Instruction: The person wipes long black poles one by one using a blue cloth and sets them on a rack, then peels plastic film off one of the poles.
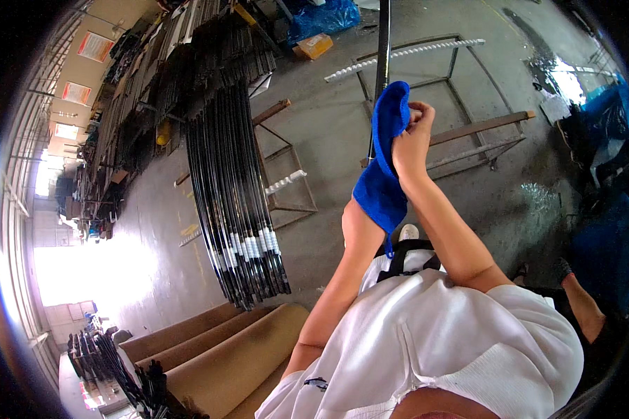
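Observation:
A blue cloth (383,183) hangs in a long strip in front of me, over a black pole (384,49) that runs up to the top of the picture. My right hand (414,136) is closed on the upper part of the cloth, its fingers curled beside the pole. Lower down, my left hand (362,225) is at the cloth's bottom end, which covers its fingers, so their grip cannot be seen. Where the pole passes behind the cloth, it is hidden.
Many black poles (223,174) with white bands lie side by side on a low metal stand to the left. A bare metal frame (454,77) with a white-wrapped bar stands ahead. Brown rolls (237,349) lie at lower left. Another person's leg (584,307) shows at right.

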